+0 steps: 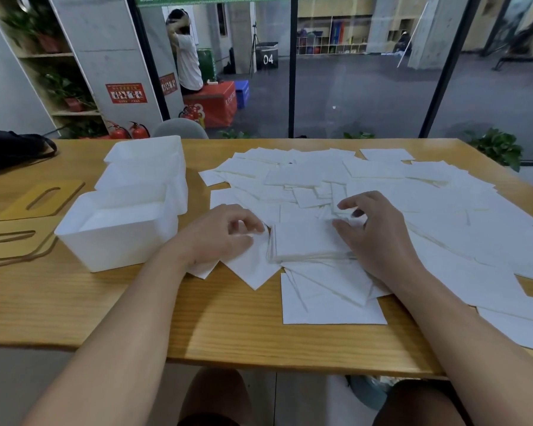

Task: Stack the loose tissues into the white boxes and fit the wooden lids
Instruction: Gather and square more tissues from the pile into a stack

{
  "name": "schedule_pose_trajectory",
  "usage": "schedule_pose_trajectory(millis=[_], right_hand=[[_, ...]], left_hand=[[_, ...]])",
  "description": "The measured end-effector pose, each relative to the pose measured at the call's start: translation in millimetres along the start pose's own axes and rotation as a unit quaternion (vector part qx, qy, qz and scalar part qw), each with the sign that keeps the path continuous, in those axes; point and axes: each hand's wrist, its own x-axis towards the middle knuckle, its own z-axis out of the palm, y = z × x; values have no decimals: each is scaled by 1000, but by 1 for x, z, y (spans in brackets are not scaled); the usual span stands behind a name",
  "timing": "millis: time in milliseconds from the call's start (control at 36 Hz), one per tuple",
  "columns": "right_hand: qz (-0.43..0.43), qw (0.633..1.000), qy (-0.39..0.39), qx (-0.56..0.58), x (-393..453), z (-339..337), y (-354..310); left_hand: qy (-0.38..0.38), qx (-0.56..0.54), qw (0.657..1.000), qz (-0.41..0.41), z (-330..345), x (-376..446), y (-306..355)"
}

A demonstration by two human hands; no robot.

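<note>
Many loose white tissues (382, 186) lie spread over the wooden table (228, 327). A small squared stack of tissues (305, 241) sits in front of me between both hands. My left hand (222, 235) rests at the stack's left edge with fingers loosely curled, holding nothing that I can see. My right hand (373, 229) hovers at the stack's right edge, fingers bent over the tissues. A white box (114, 229) with tissues inside stands to the left. More white boxes (148, 167) stand behind it. Wooden lids (22, 238) with slots lie at the far left.
A black bag (10, 149) lies at the table's back left corner. A grey chair back (179, 129) stands behind the table. Beyond a glass wall, a person sits on a red block (213, 103). My knees show under the table's front edge.
</note>
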Motion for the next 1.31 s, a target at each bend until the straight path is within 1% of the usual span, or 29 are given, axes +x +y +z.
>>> schedule_pose_trajectory(millis=[83,167,222,333,444,500,556,667,778,833,944,1000,1083,1167,1222,1306], right_hand=[[-35,999,-25,-6,-2,0,-3],[-45,996,-71,13,-4,3,-7],[-47,995,-83,16,-4,5,-6],[-41,995,-89,23,-4,5,-4],[-41,994,-100,24,-4,6,-4],[-40,994,-102,25,-4,6,-5],[-38,994,-103,24,-4,6,-5],[-32,993,-108,22,-5,6,-5],[-29,993,-112,22,-4,6,-6],[-30,993,-113,22,-4,6,-5],[-28,993,-114,19,-4,7,-6],[-30,993,-111,17,-4,6,-6],[-39,994,-104,16,-5,5,-7],[-68,994,-84,3,-5,4,-13],[-82,994,-71,32,-5,0,-18],[-105,983,-81,130,-9,-5,-30]], left_hand=[[-24,18,1000,9,1,-1,5],[-47,30,998,11,1,-1,6],[-51,37,998,5,2,-1,6],[-38,80,996,-5,9,2,9],[-14,176,983,38,23,7,14],[-7,189,981,49,25,8,14],[-6,154,987,37,21,6,13],[29,12,999,-4,9,5,14],[62,-151,986,26,8,5,19],[69,-206,976,35,5,6,20],[86,-253,961,63,3,8,26],[100,-276,954,62,6,9,28],[104,-269,955,68,15,12,31],[119,-247,958,82,25,17,39],[119,-248,958,86,31,21,45],[119,-226,961,103,42,27,53]])
